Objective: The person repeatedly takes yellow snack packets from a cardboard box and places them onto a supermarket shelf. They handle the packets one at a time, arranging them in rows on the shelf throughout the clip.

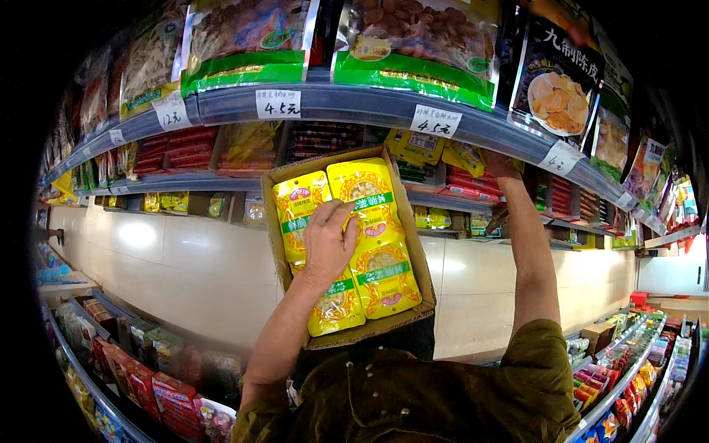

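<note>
An open cardboard box (427, 310) stands in front of my body, its far edge against the shelf front. Yellow plastic snack packets (385, 277) with green bands lie in it in two columns. My left hand (329, 238) rests on the upper packets, fingers bent; whether it grips one is unclear. On the right, my right hand (503, 166) reaches into the lower tier under the upper shelf edge. Its fingers are mostly hidden there, beside loose yellow packets (464, 158) on the shelf.
Large snack bags (415, 61) stand on the upper shelf (360, 102), whose lip carries handwritten price tags (278, 104). Red packaged snacks (191, 147) fill trays on the tier below. Behind me are more shelves with red boxes (174, 401). A pale tiled floor (205, 266) lies between.
</note>
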A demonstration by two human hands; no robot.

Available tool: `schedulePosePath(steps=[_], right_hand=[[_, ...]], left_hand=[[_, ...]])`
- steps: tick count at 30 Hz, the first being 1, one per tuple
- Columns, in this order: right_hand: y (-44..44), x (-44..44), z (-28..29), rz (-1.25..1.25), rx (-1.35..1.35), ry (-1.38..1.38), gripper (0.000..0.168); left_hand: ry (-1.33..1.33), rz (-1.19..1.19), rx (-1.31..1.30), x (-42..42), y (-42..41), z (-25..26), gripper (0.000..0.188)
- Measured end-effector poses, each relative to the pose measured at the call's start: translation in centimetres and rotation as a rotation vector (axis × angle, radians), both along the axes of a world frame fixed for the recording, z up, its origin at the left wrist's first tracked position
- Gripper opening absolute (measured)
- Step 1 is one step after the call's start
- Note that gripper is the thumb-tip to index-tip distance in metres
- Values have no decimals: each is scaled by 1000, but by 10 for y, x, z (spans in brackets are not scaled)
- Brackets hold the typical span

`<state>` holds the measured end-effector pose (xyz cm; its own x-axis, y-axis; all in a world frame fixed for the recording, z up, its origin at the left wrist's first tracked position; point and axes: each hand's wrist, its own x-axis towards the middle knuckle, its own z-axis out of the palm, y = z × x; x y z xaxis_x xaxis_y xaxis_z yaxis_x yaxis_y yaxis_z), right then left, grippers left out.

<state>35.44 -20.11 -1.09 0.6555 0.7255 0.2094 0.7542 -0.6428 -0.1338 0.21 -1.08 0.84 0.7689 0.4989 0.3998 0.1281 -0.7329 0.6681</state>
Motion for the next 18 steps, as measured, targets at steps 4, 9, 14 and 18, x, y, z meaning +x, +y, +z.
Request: schedulePosePath(steps=[4,9,14,18], right_hand=[[10,-48,21,-129,-341,-269,39],[7,-127,53,-77,445,220,21],[5,-225,103,212,531,207,14],[-5,-261,90,723,437,-48,19]], left_hand=[[-13,-142,-598,2,-5,11,23],[47,-305,-1428,6,-14,16,45],[-60,-467,-1961,0,-24,25,74],[-465,-417,-2026,-10,-38,49,73]])
